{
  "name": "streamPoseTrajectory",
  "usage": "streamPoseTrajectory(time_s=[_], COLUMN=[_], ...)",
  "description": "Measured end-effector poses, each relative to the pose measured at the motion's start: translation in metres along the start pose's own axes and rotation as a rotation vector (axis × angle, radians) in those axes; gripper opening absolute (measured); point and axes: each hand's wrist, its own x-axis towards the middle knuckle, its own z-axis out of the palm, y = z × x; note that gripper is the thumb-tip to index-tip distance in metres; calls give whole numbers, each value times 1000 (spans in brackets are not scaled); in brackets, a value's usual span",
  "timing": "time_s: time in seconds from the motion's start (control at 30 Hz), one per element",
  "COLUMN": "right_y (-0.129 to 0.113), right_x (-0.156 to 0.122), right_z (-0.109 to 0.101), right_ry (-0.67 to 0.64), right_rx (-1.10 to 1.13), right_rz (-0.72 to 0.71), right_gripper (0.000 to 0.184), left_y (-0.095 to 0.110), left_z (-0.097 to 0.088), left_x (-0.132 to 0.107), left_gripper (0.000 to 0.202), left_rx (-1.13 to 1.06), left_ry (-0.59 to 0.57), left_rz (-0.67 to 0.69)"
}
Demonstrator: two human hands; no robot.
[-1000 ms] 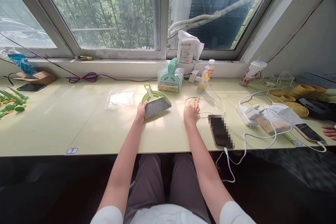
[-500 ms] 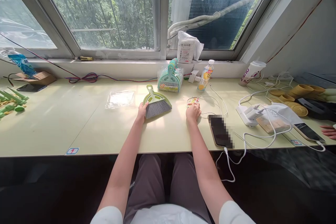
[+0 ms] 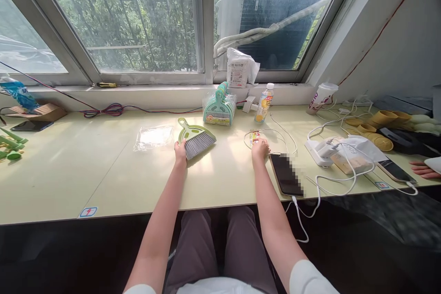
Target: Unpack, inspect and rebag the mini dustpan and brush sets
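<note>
Near the middle of the table, a green dustpan-and-brush set lies with its grey bristles facing me and its looped handle pointing away. My left hand is closed on its left edge, thumb on top. To the right, my right hand rests on the table with fingers pinched at the near edge of a small red-and-yellow printed card. Part of that card is hidden under the fingers. A thin white cable loops around and behind this hand.
Behind stands a wrapped stack of similar dustpan sets, with a drink bottle beside it. A clear plastic wrapper lies left. A phone, charger block and cables crowd the right. Another person's hand shows at far right.
The view has shifted slightly. My left hand and the dustpan-and-brush set have moved a little left. My right hand has shifted right with the card, more of which now shows.
</note>
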Motion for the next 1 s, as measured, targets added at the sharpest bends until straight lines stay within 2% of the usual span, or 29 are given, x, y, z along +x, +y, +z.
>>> streamPoseTrajectory(time_s=[0.1,0.2,0.37,0.5,0.73,1.0], right_y=[2,1,2,4,7,7], right_x=[-2,-5,-1,4,7,6], right_z=[1,0,-5,-3,3,0], right_ry=[81,138,-7,-41,16,-4], right_rx=[32,-52,-73,-13,220,505], right_rz=[14,38,59,69,62,-8], right_gripper=[36,37,32,45,54,52], left_y=[1,-1,-6,-8,-2,-1], left_z=[0,1,1,1,2,2], left_x=[1,1,5,6,0,-1], left_gripper=[38,36,38,35,28,27], left_rx=[25,50,70,70,84,88], left_ry=[43,32,-5,30,38,57], left_rz=[-23,-4,68,48,19,11])
